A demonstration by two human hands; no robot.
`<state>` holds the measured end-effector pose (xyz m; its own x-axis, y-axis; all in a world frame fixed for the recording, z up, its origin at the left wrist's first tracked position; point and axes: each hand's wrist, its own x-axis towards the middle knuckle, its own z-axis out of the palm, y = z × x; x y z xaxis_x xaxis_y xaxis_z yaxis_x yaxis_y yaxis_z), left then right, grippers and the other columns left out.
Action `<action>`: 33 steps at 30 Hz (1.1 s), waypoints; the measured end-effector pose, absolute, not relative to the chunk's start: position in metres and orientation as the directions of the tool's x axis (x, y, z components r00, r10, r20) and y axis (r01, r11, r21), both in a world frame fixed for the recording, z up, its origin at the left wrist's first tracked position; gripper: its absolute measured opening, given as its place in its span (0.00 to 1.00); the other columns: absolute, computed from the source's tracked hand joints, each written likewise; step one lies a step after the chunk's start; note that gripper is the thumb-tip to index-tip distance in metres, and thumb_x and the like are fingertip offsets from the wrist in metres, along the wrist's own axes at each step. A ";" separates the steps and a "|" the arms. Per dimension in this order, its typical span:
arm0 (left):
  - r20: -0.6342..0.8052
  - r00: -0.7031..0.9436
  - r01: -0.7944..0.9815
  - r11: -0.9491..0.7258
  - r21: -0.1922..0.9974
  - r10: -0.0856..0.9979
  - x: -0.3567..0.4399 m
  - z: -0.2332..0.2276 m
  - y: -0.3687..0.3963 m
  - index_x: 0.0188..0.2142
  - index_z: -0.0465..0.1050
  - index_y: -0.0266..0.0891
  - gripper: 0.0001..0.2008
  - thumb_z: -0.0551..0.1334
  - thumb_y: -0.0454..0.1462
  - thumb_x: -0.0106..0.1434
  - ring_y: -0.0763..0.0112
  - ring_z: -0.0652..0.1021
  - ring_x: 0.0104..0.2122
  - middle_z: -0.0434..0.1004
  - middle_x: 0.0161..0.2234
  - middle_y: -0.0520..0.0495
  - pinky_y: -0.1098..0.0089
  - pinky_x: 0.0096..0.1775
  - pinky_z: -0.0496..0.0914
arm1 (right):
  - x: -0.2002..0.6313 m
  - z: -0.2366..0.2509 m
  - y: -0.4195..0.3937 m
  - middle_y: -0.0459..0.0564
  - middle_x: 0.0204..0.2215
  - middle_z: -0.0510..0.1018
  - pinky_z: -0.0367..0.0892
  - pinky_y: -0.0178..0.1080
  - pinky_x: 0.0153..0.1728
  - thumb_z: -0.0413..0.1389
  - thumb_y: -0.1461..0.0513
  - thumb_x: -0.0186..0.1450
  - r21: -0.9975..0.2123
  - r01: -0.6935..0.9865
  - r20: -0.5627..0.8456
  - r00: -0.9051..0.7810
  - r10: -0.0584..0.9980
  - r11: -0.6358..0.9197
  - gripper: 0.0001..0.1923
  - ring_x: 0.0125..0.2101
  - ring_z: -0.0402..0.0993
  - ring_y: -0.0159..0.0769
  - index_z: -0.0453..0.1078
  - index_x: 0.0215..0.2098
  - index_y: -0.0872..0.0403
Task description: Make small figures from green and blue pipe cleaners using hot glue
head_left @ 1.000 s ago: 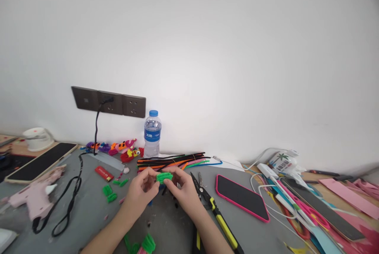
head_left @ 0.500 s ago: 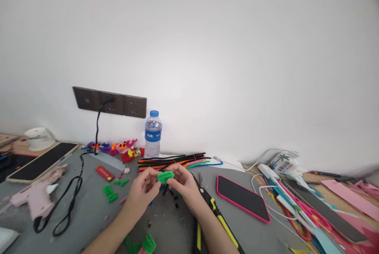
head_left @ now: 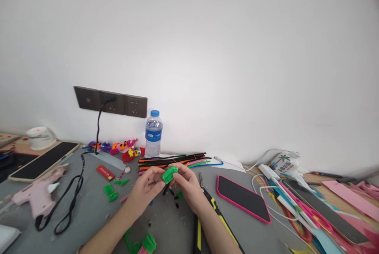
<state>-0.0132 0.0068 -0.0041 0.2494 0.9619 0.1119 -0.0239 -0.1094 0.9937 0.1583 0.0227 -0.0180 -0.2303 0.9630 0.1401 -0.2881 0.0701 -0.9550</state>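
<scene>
A fuzzy green pipe-cleaner piece (head_left: 169, 175), folded into a small block, is held between my two hands above the grey mat. My left hand (head_left: 149, 186) pinches its left end with thumb and forefinger. On its right end, my right hand (head_left: 187, 185) closes its thumb and fingers. Under the hands lie small black snippets (head_left: 177, 205). To the left rest more green pieces (head_left: 111, 193), and a green and pink piece (head_left: 148, 243) lies near the front edge. Yellow-and-black pliers (head_left: 211, 206) lie partly under my right forearm.
Behind the hands lie a pipe-cleaner bundle (head_left: 171, 161) and a water bottle (head_left: 153, 135). A pink glue gun (head_left: 40, 194) with a black cord is at left. A pink-cased phone (head_left: 243, 198) lies right, beside scissors (head_left: 316, 219) and white cables. Small figures (head_left: 122, 147) stand near the wall.
The green pipe-cleaner piece has turned from nearly level to tilted, its right end higher, and has shifted slightly right. Both hands still grip it.
</scene>
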 end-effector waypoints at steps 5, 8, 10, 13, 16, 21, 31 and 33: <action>0.083 0.220 -0.023 -0.079 0.997 0.972 -0.015 -0.004 0.009 0.32 0.72 0.39 0.19 0.57 0.53 0.61 0.69 0.71 0.27 0.69 0.27 0.51 0.70 0.31 0.68 | 0.158 -0.013 0.019 0.46 0.30 0.75 0.63 0.34 0.31 0.64 0.52 0.58 -0.945 -0.327 0.133 -0.298 0.945 0.030 0.18 0.27 0.67 0.32 0.73 0.43 0.52; 0.047 0.248 -0.025 -0.042 0.999 0.968 -0.015 -0.001 0.009 0.28 0.70 0.39 0.19 0.61 0.53 0.59 0.71 0.70 0.25 0.66 0.25 0.54 0.71 0.29 0.67 | 0.158 -0.011 0.017 0.45 0.30 0.74 0.63 0.34 0.32 0.66 0.55 0.57 -0.924 -0.382 0.129 -0.344 0.930 -0.013 0.17 0.28 0.67 0.31 0.73 0.43 0.52; 0.045 0.269 -0.034 -0.038 0.999 0.962 -0.015 -0.001 0.009 0.27 0.69 0.39 0.17 0.65 0.51 0.56 0.71 0.69 0.25 0.65 0.24 0.55 0.72 0.29 0.66 | 0.158 -0.010 0.017 0.45 0.30 0.75 0.63 0.33 0.33 0.66 0.56 0.57 -0.915 -0.401 0.131 -0.364 0.922 -0.028 0.15 0.29 0.68 0.31 0.73 0.41 0.53; 0.084 0.287 -0.070 -0.066 0.995 0.954 -0.016 -0.004 0.010 0.28 0.68 0.39 0.15 0.68 0.47 0.53 0.71 0.70 0.28 0.66 0.26 0.54 0.71 0.32 0.67 | 0.158 -0.009 0.017 0.45 0.31 0.77 0.63 0.33 0.35 0.66 0.59 0.58 -0.907 -0.420 0.153 -0.371 0.916 -0.018 0.14 0.31 0.70 0.31 0.74 0.41 0.52; 0.124 0.278 -0.067 -0.110 0.992 0.952 -0.017 -0.006 0.011 0.29 0.68 0.40 0.13 0.69 0.43 0.52 0.69 0.72 0.32 0.68 0.29 0.53 0.70 0.35 0.68 | 0.157 -0.008 0.016 0.45 0.34 0.79 0.64 0.35 0.38 0.66 0.61 0.58 -0.896 -0.444 0.191 -0.376 0.907 0.005 0.16 0.34 0.73 0.33 0.72 0.44 0.51; 0.177 0.243 0.084 -0.202 0.976 0.954 -0.019 -0.002 0.008 0.31 0.69 0.41 0.09 0.68 0.37 0.52 0.67 0.74 0.33 0.69 0.30 0.53 0.69 0.36 0.70 | 0.157 -0.005 0.013 0.46 0.36 0.79 0.66 0.38 0.39 0.66 0.61 0.58 -0.908 -0.416 0.222 -0.371 0.902 0.052 0.18 0.36 0.73 0.35 0.70 0.46 0.49; 0.335 0.226 0.232 -0.384 0.894 0.915 -0.021 -0.002 0.009 0.37 0.76 0.44 0.10 0.66 0.34 0.53 0.59 0.77 0.42 0.77 0.38 0.47 0.64 0.43 0.72 | 0.161 -0.007 0.013 0.49 0.38 0.76 0.64 0.36 0.32 0.62 0.58 0.61 -0.953 -0.158 0.293 -0.262 0.919 0.259 0.13 0.31 0.67 0.32 0.71 0.43 0.51; 0.377 0.224 0.283 -0.430 0.857 0.899 -0.022 -0.002 0.009 0.35 0.75 0.43 0.08 0.67 0.34 0.53 0.58 0.76 0.42 0.77 0.36 0.47 0.62 0.43 0.71 | 0.162 -0.006 0.012 0.49 0.37 0.76 0.64 0.37 0.33 0.60 0.56 0.63 -0.951 -0.120 0.307 -0.239 0.921 0.286 0.12 0.31 0.68 0.34 0.71 0.42 0.52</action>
